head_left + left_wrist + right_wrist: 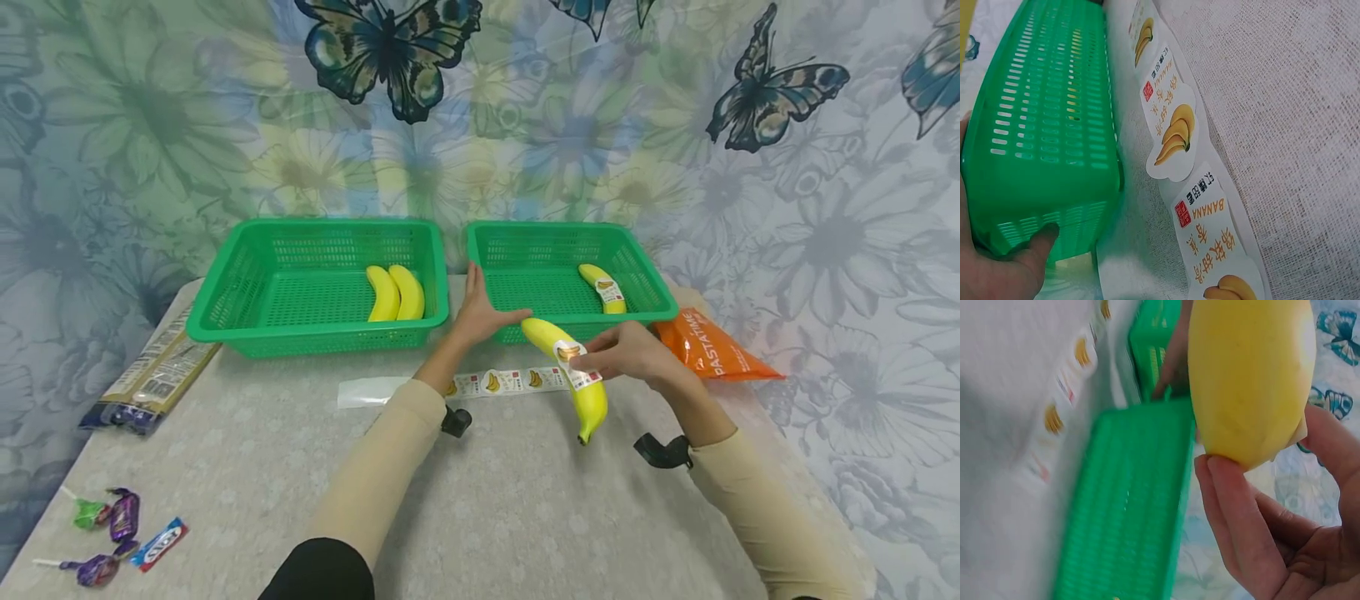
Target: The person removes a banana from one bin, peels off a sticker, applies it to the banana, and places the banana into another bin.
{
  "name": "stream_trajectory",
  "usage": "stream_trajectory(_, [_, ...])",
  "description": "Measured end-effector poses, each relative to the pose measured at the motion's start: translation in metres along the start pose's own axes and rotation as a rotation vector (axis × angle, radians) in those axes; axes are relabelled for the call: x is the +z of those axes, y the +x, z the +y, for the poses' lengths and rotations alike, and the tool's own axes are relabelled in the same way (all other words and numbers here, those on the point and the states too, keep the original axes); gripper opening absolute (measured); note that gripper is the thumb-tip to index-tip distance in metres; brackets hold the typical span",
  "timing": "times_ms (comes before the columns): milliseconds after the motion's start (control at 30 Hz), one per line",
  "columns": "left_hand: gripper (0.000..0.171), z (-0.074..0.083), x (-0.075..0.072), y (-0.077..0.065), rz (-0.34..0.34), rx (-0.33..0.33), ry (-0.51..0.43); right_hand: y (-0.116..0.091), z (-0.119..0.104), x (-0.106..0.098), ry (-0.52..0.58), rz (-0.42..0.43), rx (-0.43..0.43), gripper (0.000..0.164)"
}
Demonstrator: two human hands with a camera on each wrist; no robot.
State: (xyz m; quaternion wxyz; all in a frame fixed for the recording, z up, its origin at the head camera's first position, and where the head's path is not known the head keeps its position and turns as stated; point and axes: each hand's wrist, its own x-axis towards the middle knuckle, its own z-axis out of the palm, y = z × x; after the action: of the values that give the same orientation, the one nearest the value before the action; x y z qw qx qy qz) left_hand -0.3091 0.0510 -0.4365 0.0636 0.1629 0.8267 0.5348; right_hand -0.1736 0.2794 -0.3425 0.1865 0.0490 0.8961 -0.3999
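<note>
My right hand (637,358) pinches a yellow banana (590,407) in the air above the table, in front of the right green basket (566,318). A white label (576,367) with a banana picture is on its peel, under the fingers. In the right wrist view the banana (1250,375) lies between thumb and fingers. My left hand (477,315) is at the basket's front left corner, fingers straight and thumb spread. In the left wrist view its thumb (1042,244) touches the basket wall. Inside that basket lies one labelled banana (600,283).
A strip of banana labels (510,382) lies before the baskets. The left green basket (322,340) holds two bananas without visible labels (396,293). An orange bag (712,346) lies at right, a long packet (161,367) at left, several wrapped sweets (123,515) at front left.
</note>
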Motion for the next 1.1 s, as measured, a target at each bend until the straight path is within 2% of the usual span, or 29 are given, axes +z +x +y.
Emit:
stream_trajectory(267, [0.127, -0.002, -0.001, -0.002, 0.013, -0.001, -0.031, 0.025, -0.027, -0.052, -0.087, -0.005, 0.029, 0.078])
stream_trajectory(567, [0.128, -0.003, 0.000, -0.002, 0.023, -0.010, -0.021, 0.064, -0.051, -0.093, -0.154, 0.019, -0.033, 0.066])
stream_trajectory(800, [0.128, -0.001, -0.003, -0.004, 0.007, -0.021, -0.011, 0.103, -0.061, -0.112, -0.213, 0.025, -0.058, 0.064])
stream_trajectory(1100, [0.128, -0.002, -0.002, -0.006, 0.016, -0.025, 0.008, 0.144, -0.048, -0.120, -0.254, 0.026, -0.020, 0.066])
